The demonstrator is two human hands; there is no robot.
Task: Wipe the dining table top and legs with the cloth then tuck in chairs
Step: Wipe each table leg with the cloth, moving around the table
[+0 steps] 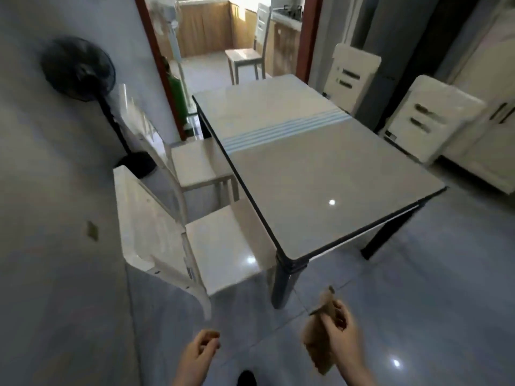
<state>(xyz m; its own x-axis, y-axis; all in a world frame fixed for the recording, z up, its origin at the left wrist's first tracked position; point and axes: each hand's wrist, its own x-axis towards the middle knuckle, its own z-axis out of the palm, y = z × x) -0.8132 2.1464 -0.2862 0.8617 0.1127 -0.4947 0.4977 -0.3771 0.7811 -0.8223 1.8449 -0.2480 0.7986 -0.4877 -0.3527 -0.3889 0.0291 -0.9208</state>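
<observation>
The dining table (320,174) has a glossy beige top with blue stripes across its middle and dark legs; its near corner leg (284,285) stands just ahead of me. My right hand (341,327) is shut on a brown cloth (317,346), held low in front of that leg and apart from it. My left hand (199,351) hangs beside it with loosely curled fingers and nothing in it. Two white chairs stand pulled out on the table's left: a near chair (167,246) and a far chair (192,165). Two more white chairs (434,118) stand at the table's right side.
A black standing fan (80,71) is by the left wall. Behind the table an open doorway leads to a kitchen with another chair (250,54). Glossy tiled floor (418,288) surrounds the table; a white cabinet stands at the far right.
</observation>
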